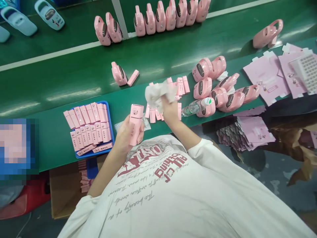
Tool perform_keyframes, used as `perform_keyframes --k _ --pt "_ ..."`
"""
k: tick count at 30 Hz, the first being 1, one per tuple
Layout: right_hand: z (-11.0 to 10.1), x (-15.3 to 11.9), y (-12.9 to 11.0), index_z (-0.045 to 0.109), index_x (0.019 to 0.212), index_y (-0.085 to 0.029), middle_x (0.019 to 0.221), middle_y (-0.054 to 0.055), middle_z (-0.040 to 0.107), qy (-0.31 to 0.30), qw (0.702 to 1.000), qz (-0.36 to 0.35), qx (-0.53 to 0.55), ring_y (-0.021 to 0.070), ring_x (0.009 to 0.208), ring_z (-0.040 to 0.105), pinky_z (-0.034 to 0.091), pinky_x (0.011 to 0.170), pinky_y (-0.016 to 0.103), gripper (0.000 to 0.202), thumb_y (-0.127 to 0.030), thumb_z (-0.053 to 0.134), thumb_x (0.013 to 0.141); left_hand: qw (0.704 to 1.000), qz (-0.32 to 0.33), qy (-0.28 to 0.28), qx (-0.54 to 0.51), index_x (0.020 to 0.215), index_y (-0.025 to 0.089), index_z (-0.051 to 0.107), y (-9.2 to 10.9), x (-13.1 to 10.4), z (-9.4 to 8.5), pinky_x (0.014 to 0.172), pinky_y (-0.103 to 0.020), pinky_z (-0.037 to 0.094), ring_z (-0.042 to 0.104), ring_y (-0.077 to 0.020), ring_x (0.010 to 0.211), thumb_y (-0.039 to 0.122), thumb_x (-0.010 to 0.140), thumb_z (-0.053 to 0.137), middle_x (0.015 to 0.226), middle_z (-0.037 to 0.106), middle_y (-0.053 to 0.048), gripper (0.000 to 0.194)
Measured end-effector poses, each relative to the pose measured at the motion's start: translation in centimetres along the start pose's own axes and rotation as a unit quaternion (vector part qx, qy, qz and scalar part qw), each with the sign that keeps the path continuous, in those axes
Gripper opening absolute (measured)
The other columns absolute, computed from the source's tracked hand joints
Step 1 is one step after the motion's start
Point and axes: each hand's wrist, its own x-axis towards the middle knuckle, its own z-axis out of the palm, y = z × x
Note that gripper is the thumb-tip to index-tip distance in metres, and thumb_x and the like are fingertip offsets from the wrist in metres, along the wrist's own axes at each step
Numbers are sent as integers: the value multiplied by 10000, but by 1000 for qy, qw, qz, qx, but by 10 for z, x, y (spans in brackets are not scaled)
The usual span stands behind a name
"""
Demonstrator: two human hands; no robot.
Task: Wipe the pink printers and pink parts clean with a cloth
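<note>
Pink device (136, 119), wrapped by left fingers (141, 131), top end exposed

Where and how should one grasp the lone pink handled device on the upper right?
Best by its loop handle, probably from above: the open loop stands clear of the device's body, leaving room for fingers, while a small pink piece sits beneath.

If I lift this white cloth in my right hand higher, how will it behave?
The white cloth will probably flop and change shape, since it's bunched in loose folds. It's likely light for its size, as your right hand alone holds it. Loose edges spread beyond your grip, so they might brush the small pink pieces close by.
</note>
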Motion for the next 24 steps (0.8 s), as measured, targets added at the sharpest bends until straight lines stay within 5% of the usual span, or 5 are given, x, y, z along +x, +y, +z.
perform_keyframes --k 4,10,14,19,24 --pt "-16 13 8 592 1115 -210 1153 39 668 153 976 75 137 188 1216 562 462 1029 370 411 -528 477 882 1000 1 8 -4 812 189 528 4 -9 0 377 -185 401 518 -84 439 429 697 724 634 562 29 330" --pt "0 -7 -10 634 1073 -190 1027 34 679 139 981 84 105 217 1188 574 501 972 382 438 -545 493 859 995 -47 63 -60 1020 182 645 3 -5 4 487 -199 479 564 -93 581 526 685 713 763 588 -4 485" --pt "18 -20 -33 673 1028 -196 1094 65 680 -48 998 -44 -8 242 1265 512 403 1084 394 430 -553 498 864 992 -68 89 -59 910 181 643 1 1 6 442 -216 447 547 -110 539 663 759 558 682 577 -12 513" --pt "24 -26 -41 659 1050 -240 1146 4 688 -306 916 -242 -89 146 1264 521 270 1174 368 280 -347 419 951 989 -87 95 -70 819 190 592 4 4 3 393 -229 428 576 -144 523 810 725 416 573 540 -16 651" --pt "-9 6 -7 618 1074 -210 1083 39 690 -7 999 -33 -13 190 1204 571 395 1099 408 416 -503 351 948 992 -107 18 -62 864 203 580 16 2 5 263 -181 270 362 -56 327 688 779 508 559 455 31 497"
